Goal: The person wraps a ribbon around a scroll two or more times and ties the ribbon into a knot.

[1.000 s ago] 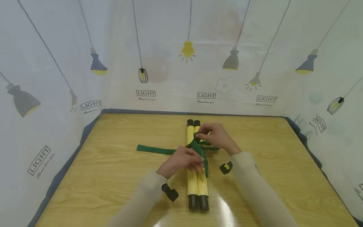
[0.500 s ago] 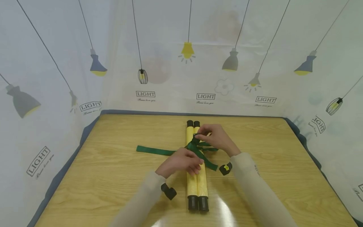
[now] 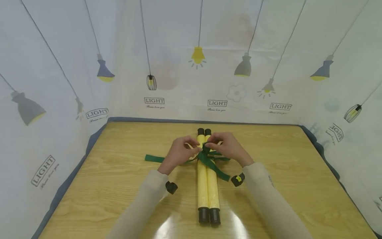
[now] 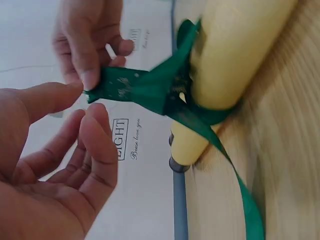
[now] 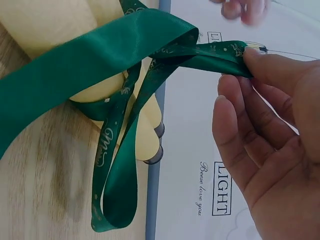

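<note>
Two yellow tubes [image 3: 203, 187] with black end caps lie side by side on the table, pointing away from me. A green satin ribbon [image 3: 214, 167] with pale printed lettering is wrapped and knotted round them, its tails spread left and right. My right hand [image 3: 227, 146] pinches a folded ribbon loop [image 5: 212, 57] between thumb and fingers, raised above the tubes. My left hand [image 3: 179, 152] is just left of that loop, thumb and fingertips apart. In the left wrist view its thumb [image 4: 57, 100] is right at the loop's end.
The wooden table [image 3: 119, 199] has a blue-grey edging at its far side. Behind it hangs a white backdrop [image 3: 185, 86] printed with lamps and the word LIGHT. Black cameras [image 3: 171, 188] are worn on both wrists.
The left hand has left the ribbon tail over the tubes and moved up and away to the loop. That tail has swung right. The right hand keeps its pinch, nearly unmoved.
</note>
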Demonstrator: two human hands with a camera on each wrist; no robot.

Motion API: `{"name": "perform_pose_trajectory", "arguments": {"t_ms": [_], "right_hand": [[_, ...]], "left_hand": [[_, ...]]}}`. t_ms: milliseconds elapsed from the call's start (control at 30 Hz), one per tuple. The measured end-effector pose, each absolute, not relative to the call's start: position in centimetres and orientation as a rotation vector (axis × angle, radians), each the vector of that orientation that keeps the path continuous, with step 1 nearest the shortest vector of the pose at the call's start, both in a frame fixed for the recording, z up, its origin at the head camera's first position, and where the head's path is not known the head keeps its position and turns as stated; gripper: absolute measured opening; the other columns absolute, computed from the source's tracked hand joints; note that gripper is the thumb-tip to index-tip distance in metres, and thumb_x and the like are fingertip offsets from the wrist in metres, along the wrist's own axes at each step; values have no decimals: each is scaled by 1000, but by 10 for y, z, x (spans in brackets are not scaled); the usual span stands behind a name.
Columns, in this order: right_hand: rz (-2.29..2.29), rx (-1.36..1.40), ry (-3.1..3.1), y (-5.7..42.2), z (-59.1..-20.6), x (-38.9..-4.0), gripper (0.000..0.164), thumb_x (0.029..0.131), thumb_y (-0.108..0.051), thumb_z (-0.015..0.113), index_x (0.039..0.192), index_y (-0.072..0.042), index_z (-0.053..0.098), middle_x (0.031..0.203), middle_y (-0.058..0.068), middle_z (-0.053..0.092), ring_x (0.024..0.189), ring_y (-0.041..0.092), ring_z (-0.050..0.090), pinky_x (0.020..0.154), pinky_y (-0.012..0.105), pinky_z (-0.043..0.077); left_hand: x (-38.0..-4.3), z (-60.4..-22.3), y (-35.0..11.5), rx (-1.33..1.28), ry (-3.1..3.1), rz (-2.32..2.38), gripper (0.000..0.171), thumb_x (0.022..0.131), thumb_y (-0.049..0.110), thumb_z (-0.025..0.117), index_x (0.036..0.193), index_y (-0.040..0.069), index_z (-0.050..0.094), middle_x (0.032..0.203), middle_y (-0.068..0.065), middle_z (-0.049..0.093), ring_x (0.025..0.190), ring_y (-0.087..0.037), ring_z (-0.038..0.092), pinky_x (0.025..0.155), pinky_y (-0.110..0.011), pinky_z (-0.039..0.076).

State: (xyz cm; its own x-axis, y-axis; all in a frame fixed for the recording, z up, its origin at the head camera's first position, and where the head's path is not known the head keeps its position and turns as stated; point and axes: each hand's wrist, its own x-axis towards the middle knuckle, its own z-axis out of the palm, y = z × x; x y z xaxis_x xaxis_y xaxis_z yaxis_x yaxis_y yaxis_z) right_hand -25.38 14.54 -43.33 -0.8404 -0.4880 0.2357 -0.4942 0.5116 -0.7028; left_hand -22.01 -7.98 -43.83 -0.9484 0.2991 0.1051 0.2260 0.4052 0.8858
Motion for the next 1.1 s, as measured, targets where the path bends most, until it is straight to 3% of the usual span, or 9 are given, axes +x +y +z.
{"name": "perform_pose_trajectory", "arguments": {"t_ms": [100, 233, 500, 867, 1100], "right_hand": [[1260, 916, -2715, 144, -433, -251, 13, 94, -27, 69, 93, -15, 74, 84, -3, 71, 75, 13, 64, 66, 33, 54], [1251, 927, -2721, 142, -433, -249, 15, 95, -28, 67, 95, -16, 76, 87, -7, 71, 78, 15, 65, 68, 34, 53], [1326, 917, -2752, 139, -432, -248, 18, 96, -31, 64, 97, -17, 77, 92, -4, 72, 84, 30, 67, 68, 32, 55], [1239, 887, -2794, 140, -426, -248, 24, 98, -35, 61, 103, -17, 76, 97, -6, 71, 84, 14, 65, 70, 31, 54], [1192, 894, -2842, 154, -433, -244, 34, 98, -41, 60, 112, -14, 72, 101, -5, 70, 92, 13, 64, 77, 35, 53]], "left_hand": [[-224, -443, -76, 667, 2730, 1485, 28, 89, 22, 75, 113, 8, 70, 105, -6, 66, 75, -17, 62, 63, -28, 54], [-226, -447, -72, 837, 2816, 1408, 28, 88, 18, 75, 115, 10, 70, 112, -3, 66, 79, -12, 62, 64, -24, 53], [-227, -451, -68, 865, 2913, 1459, 15, 91, 22, 72, 104, 15, 74, 97, 6, 72, 78, -6, 64, 65, -22, 53], [-230, -449, -69, 891, 2905, 1525, 8, 92, 18, 71, 93, 13, 77, 84, 6, 72, 68, -4, 61, 59, -21, 51], [-232, -451, -71, 874, 2877, 1507, 6, 92, 14, 70, 91, 10, 75, 82, 1, 72, 67, -5, 62, 57, -23, 51]]}}
